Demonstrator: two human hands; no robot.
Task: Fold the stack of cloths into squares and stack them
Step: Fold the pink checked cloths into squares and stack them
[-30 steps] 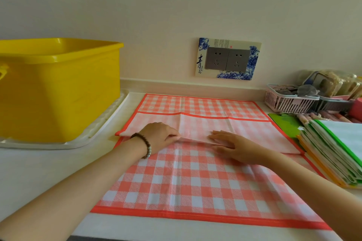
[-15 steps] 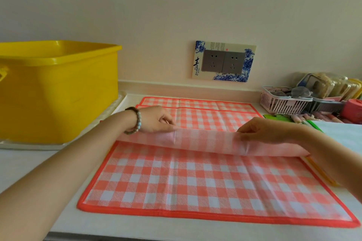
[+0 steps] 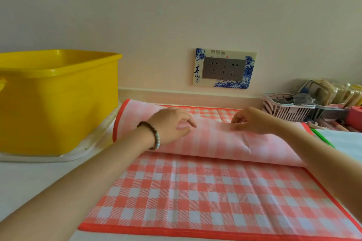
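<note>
A red-and-white checked cloth (image 3: 205, 191) with an orange-red border lies spread on the white counter in front of me. Its pale underside (image 3: 215, 143) shows where a flap is turned over toward the wall. My left hand (image 3: 170, 126), with a bead bracelet at the wrist, holds the flap's edge with curled fingers. My right hand (image 3: 253, 121) pinches the same edge further right. The edge sags a little between the two hands. A stack of other cloths (image 3: 344, 141), the top one white with a green border, sits at the right edge.
A big yellow tub (image 3: 58, 100) stands on a white tray (image 3: 64, 157) to the left, close to the cloth's left edge. At the back right are a pink basket (image 3: 286, 109), packets and small items. A double wall socket (image 3: 224, 68) sits above the counter.
Both hands have lifted the flap's edge from the middle of the cloth and carried it back toward the wall. The pale underside now covers most of the far half.
</note>
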